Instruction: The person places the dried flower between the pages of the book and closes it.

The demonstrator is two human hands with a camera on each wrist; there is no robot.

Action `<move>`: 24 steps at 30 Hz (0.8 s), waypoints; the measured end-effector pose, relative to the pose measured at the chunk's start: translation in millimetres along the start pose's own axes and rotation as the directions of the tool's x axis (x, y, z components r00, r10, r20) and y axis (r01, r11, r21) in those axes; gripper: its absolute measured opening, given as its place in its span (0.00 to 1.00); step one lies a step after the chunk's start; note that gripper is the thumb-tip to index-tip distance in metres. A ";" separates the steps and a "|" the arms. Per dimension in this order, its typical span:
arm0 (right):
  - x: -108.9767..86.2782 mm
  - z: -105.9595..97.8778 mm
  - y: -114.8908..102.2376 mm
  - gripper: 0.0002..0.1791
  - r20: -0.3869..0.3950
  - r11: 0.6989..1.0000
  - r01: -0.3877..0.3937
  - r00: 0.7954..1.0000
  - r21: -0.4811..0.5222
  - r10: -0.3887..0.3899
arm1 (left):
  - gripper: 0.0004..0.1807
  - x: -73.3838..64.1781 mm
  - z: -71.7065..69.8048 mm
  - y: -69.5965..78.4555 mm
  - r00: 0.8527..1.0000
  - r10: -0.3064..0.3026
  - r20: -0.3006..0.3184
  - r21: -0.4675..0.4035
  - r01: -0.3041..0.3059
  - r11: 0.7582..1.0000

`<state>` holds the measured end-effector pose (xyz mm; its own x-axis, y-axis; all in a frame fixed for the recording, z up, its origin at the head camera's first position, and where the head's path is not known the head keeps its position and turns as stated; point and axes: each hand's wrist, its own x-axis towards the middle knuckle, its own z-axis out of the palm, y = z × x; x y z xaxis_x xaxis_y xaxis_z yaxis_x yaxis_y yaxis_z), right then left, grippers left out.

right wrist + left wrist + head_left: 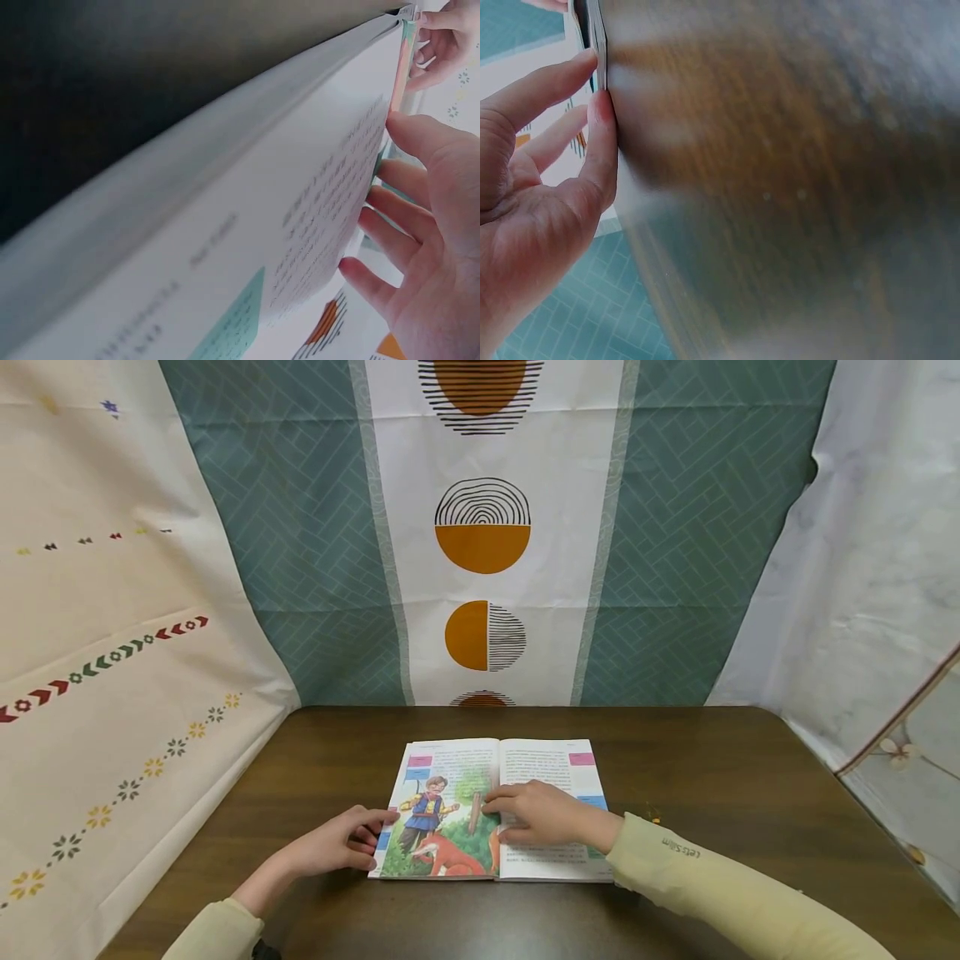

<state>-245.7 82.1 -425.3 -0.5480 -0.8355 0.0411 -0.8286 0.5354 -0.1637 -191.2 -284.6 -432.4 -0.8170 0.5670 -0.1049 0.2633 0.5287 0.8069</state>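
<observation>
An open book lies flat on the table. Its left page carries a colour picture of a figure in a blue vest and a red fox; printed text fills most of the right page. At the left edge my left hand grips the book, the index finger over the page margin. Seen from the left wrist, finger and thumb of that hand meet the book's edge. My right hand rests across the right page, fingertips by the centre fold. In the right wrist view its fingers are spread loosely on the paper.
The dark wooden table extends around the book. A patterned green and white cloth hangs behind its back edge. Cream cloth drapes at the left, and pale cloth at the right.
</observation>
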 end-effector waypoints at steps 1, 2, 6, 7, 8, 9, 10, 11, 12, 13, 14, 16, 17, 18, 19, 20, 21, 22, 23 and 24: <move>0.1 0.2 0.2 0.26 -0.002 1.000 0.000 1.000 -0.004 0.000 | 0.37 0.2 0.0 0.4 1.000 0.000 0.000 -0.001 0.000 1.000; 0.1 0.1 0.1 0.26 -0.004 1.000 0.000 1.000 -0.007 0.000 | 0.37 0.4 0.0 0.6 1.000 0.000 -0.001 0.000 0.000 1.000; 0.5 -0.1 -0.8 0.25 -0.002 1.000 -0.002 1.000 -0.008 0.002 | 0.36 -0.4 0.9 2.5 1.000 0.007 0.001 0.002 -0.007 1.000; 0.7 0.2 -1.2 0.25 -0.002 1.000 -0.001 1.000 -0.006 0.001 | 0.36 -1.1 1.2 3.1 1.000 0.003 -0.001 0.009 -0.003 1.000; 0.7 0.4 -1.7 0.25 -0.001 1.000 0.003 1.000 -0.007 -0.003 | 0.36 -1.8 1.7 4.0 1.000 0.000 -0.006 0.020 0.000 1.000; 0.7 0.8 -2.0 0.25 -0.002 1.000 0.005 1.000 -0.008 -0.005 | 0.35 -2.3 2.3 4.9 1.000 0.003 -0.012 0.038 -0.002 0.999; 0.9 1.3 -2.2 0.25 -0.001 1.000 0.006 1.000 -0.009 -0.006 | 0.34 -2.8 2.9 6.1 1.000 0.005 -0.023 0.061 -0.003 0.998; 1.0 1.8 -2.5 0.25 -0.002 1.000 0.010 1.000 -0.012 -0.010 | 0.33 -3.0 3.6 7.4 0.999 0.007 -0.039 0.092 -0.003 0.996; 1.0 2.1 -2.6 0.25 -0.006 1.000 0.014 1.000 -0.015 -0.014 | 0.31 -3.0 4.3 8.5 0.998 0.012 -0.058 0.125 -0.005 0.992; 1.0 2.1 -2.9 0.24 -0.011 1.000 0.018 1.000 -0.017 -0.018 | 0.30 -2.7 5.2 10.1 0.997 0.015 -0.081 0.159 -0.002 0.987; 1.0 2.1 -2.9 0.24 -0.015 1.000 0.021 1.000 -0.021 -0.022 | 0.29 -2.1 6.1 11.7 0.994 0.021 -0.103 0.187 -0.001 0.982; 0.8 1.7 -3.2 0.24 -0.024 0.999 0.028 0.999 -0.024 -0.029 | 0.28 -0.6 8.2 15.2 0.989 0.031 -0.146 0.235 0.004 0.972; 0.7 1.5 -3.2 0.24 -0.030 0.999 0.034 0.999 -0.026 -0.035 | 0.27 0.3 9.5 17.1 0.986 0.036 -0.165 0.252 0.007 0.968; 0.6 1.3 -3.2 0.24 -0.032 0.999 0.036 0.999 -0.029 -0.037 | 0.27 1.1 10.9 18.9 0.983 0.041 -0.180 0.258 0.007 0.966; 0.6 1.2 -3.1 0.24 -0.030 0.999 0.033 0.999 -0.031 -0.034 | 0.26 1.9 12.5 20.7 0.981 0.044 -0.191 0.261 0.007 0.965; 0.6 1.1 -3.0 0.24 -0.026 0.999 0.028 0.999 -0.032 -0.029 | 0.26 2.9 14.3 22.2 0.979 0.053 -0.198 0.262 0.001 0.965; 0.6 0.8 -3.1 0.24 -0.023 0.999 0.023 0.999 -0.032 -0.024 | 0.26 3.8 16.4 23.6 0.977 0.061 -0.203 0.266 -0.006 0.964; 0.6 0.6 -3.1 0.24 -0.018 0.999 0.016 1.000 -0.031 -0.017 | 0.25 4.6 18.5 24.7 0.977 0.065 -0.202 0.262 -0.010 0.965; 0.5 0.5 -3.1 0.25 -0.014 0.999 0.010 1.000 -0.030 -0.011 | 0.25 5.3 20.7 25.7 0.978 0.068 -0.198 0.258 -0.015 0.966; 0.6 0.2 -3.2 0.25 -0.011 0.999 0.007 1.000 -0.033 -0.008 | 0.25 5.9 22.9 26.2 0.979 0.069 -0.191 0.258 -0.017 0.966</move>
<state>-243.3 79.9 -424.9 -0.5428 -0.8382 0.0536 -0.8360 0.5329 -0.1309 -177.4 -253.0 -425.2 -0.8799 0.4708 0.0636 0.4008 0.6638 0.6314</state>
